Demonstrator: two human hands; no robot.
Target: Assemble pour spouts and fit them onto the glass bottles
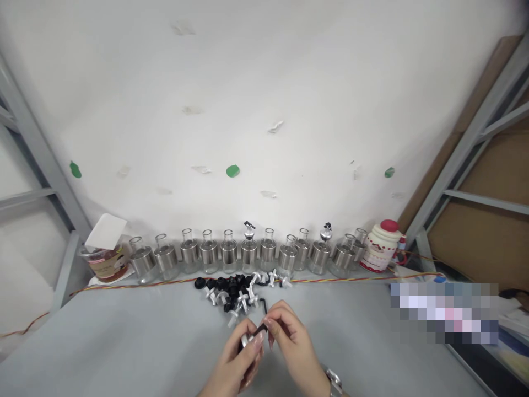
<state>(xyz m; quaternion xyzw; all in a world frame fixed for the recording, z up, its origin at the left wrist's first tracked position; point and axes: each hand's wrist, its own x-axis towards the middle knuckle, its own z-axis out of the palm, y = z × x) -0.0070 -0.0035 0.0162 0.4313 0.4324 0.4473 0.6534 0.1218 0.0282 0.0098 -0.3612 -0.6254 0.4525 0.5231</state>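
Note:
My left hand point(242, 355) is closed around a small silver bottle spout point(244, 340), most of it hidden by the fingers. A black piece point(260, 330) sticks out of that grip toward my right hand point(289, 336). Thumb and fingertips of the right hand pinch the black piece's far end. Whether it is joined to the silver spout I cannot tell. Just beyond the hands lies a heap of black stoppers point(235, 286) and silver spouts point(242, 301). A thin black bent piece point(263, 305) lies right behind the fingers.
Several glass bottles with metal sleeves point(228, 252) line the wall. Two carry silver-and-black spouts point(325, 231). A plastic tub point(108, 264) stands left of them, a white jar with a red lid point(380, 247) right. A twisted wire point(165, 283) crosses the grey table point(124, 336).

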